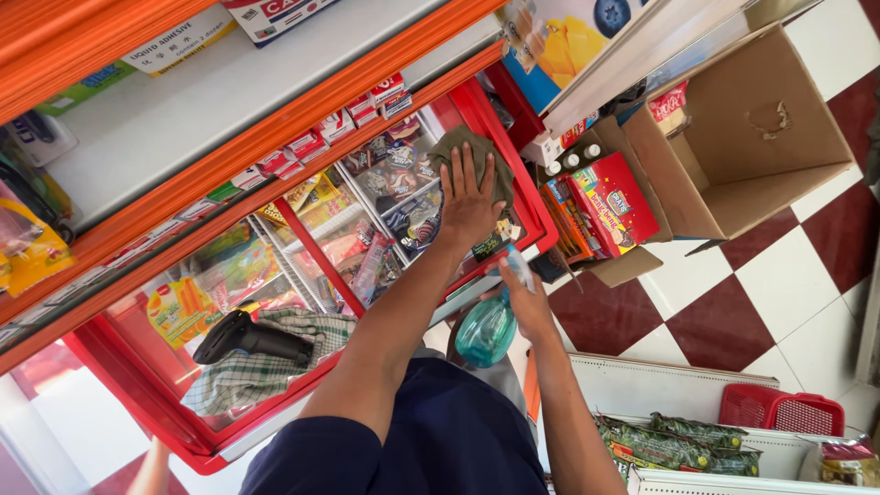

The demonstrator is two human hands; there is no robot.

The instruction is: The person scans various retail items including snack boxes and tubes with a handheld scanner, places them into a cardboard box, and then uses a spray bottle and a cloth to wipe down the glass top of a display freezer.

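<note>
While left hand [469, 197] pressed cloth [477, 158] flat on freezer lid [367, 229], fingers spread | right hand [530, 307] gripped spray bottle [488, 328] beside lid.

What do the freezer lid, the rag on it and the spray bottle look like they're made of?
The freezer lid looks like clear glass in a glossy red frame, probably plastic or painted metal: packets show through it. The rag under the left hand is soft olive cloth, creased and matte. The spray bottle in the right hand looks like translucent teal plastic, shiny with highlights.
</note>
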